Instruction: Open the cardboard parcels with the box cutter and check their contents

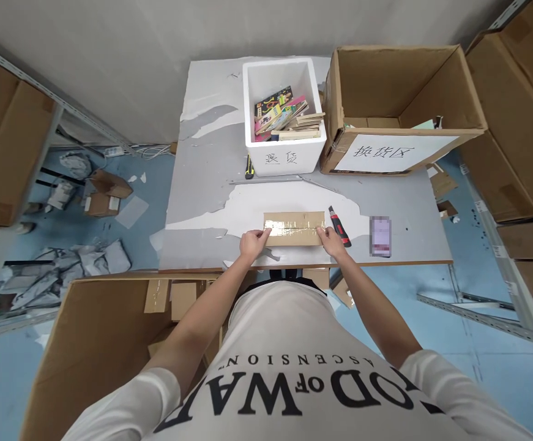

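A small taped cardboard box (294, 236) lies near the front edge of the table, clear tape running along its top. My left hand (253, 244) grips its left end, thumb on the top face. At the opposite end, my right hand (332, 241) holds it the same way. Just beyond my right hand rests a red and black box cutter (339, 227), with its tip pointing away from me. A phone (380, 236) with a blurred-out screen lies farther right. The undersides of both hands' grips are hidden.
A white foam box (284, 156) with several books stands at the back, beside a large open cardboard carton (397, 147) bearing a paper sign. A yellow and black cutter (249, 167) lies by the foam box. Below the table's left side stands a big carton (96, 343) holding smaller boxes.
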`<state>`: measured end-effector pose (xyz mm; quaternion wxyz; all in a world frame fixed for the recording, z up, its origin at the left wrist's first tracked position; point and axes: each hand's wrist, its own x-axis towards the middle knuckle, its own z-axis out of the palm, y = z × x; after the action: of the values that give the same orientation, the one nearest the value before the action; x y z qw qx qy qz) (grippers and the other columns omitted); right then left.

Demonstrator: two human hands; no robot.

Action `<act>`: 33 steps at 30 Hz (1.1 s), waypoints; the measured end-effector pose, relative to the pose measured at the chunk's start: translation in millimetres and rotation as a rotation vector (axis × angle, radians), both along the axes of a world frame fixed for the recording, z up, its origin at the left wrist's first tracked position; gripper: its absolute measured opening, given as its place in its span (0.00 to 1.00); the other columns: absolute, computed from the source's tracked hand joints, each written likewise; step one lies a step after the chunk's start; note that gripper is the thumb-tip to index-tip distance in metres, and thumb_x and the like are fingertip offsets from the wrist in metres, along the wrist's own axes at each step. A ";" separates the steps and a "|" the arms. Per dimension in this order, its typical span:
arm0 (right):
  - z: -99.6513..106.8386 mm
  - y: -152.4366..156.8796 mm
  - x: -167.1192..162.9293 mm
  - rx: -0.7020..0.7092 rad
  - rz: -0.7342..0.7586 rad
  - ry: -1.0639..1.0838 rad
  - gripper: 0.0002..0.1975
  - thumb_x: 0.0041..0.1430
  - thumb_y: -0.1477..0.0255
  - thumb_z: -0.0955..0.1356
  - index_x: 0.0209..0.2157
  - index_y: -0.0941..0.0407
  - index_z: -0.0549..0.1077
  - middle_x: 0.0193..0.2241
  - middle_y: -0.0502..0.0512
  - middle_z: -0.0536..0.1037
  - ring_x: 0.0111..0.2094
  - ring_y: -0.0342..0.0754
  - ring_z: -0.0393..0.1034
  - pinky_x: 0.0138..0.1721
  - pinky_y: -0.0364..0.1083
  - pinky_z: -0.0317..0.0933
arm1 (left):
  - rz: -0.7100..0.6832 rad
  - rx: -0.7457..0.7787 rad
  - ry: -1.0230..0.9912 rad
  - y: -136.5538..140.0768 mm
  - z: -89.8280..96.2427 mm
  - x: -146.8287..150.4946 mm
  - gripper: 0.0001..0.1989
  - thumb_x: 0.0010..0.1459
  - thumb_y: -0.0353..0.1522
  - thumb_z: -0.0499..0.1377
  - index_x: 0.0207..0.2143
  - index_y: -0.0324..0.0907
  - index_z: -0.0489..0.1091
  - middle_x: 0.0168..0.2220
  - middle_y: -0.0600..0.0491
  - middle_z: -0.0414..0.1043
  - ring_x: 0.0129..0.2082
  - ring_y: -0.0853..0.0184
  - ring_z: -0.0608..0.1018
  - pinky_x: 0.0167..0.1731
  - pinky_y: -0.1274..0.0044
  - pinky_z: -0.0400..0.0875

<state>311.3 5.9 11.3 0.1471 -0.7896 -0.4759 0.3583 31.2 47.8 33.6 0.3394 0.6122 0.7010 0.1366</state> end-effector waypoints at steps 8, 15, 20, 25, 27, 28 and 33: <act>-24.2 -12.3 12.4 0.039 -0.207 0.499 0.25 0.57 0.46 0.58 0.37 0.53 0.68 0.40 0.56 0.76 0.40 0.50 0.72 0.38 0.48 0.68 | 0.087 -0.047 -0.254 -5.1 -21.0 -11.2 0.26 0.57 0.51 0.51 0.33 0.38 0.77 0.32 0.47 0.78 0.34 0.63 0.77 0.33 0.75 0.67; -56.7 -38.7 20.7 0.131 -0.247 0.463 0.26 0.50 0.63 0.68 0.52 0.52 0.66 0.53 0.62 0.71 0.48 0.55 0.72 0.51 0.57 0.65 | 0.104 -0.141 -0.589 -33.4 -70.9 -34.6 0.29 0.49 0.37 0.61 0.54 0.37 0.67 0.57 0.40 0.69 0.56 0.57 0.73 0.54 0.65 0.68; -59.7 -33.7 10.2 0.185 -0.005 0.453 0.33 0.45 0.69 0.72 0.54 0.53 0.63 0.54 0.61 0.72 0.54 0.56 0.67 0.58 0.59 0.58 | -0.065 -0.122 -0.591 -34.6 -80.6 -26.2 0.26 0.50 0.38 0.62 0.51 0.38 0.69 0.55 0.42 0.71 0.56 0.56 0.73 0.55 0.63 0.66; -51.8 -30.1 4.1 0.176 -0.034 0.610 0.29 0.47 0.62 0.72 0.50 0.52 0.62 0.53 0.61 0.72 0.55 0.55 0.66 0.56 0.57 0.60 | -0.091 -0.080 -0.530 -28.9 -68.5 -23.0 0.19 0.55 0.41 0.59 0.44 0.37 0.73 0.44 0.43 0.78 0.48 0.56 0.78 0.48 0.67 0.71; -43.3 -30.1 5.4 0.233 -0.008 0.676 0.27 0.48 0.59 0.72 0.48 0.51 0.63 0.54 0.59 0.71 0.57 0.54 0.64 0.56 0.56 0.60 | -0.111 -0.046 -0.493 -29.3 -60.2 -25.7 0.20 0.56 0.43 0.58 0.42 0.37 0.73 0.41 0.44 0.78 0.44 0.58 0.79 0.44 0.70 0.72; -38.0 -29.6 6.2 0.262 -0.005 0.688 0.25 0.49 0.58 0.71 0.46 0.51 0.64 0.54 0.59 0.71 0.57 0.53 0.64 0.56 0.55 0.60 | -0.115 -0.028 -0.482 -29.7 -55.6 -26.4 0.20 0.56 0.44 0.58 0.42 0.37 0.74 0.41 0.44 0.79 0.43 0.58 0.79 0.43 0.71 0.72; -12.8 -20.0 7.3 0.215 -0.039 0.416 0.19 0.54 0.51 0.65 0.37 0.52 0.64 0.42 0.57 0.77 0.45 0.53 0.71 0.46 0.52 0.65 | -0.047 0.046 -0.332 -24.2 -34.2 -18.0 0.24 0.59 0.46 0.52 0.39 0.36 0.77 0.35 0.46 0.79 0.36 0.61 0.78 0.35 0.74 0.69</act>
<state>318.6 -14.1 -1.6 0.3321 -0.6877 -0.4553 0.4578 13.3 23.6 -0.6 0.4394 0.6050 0.6176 0.2439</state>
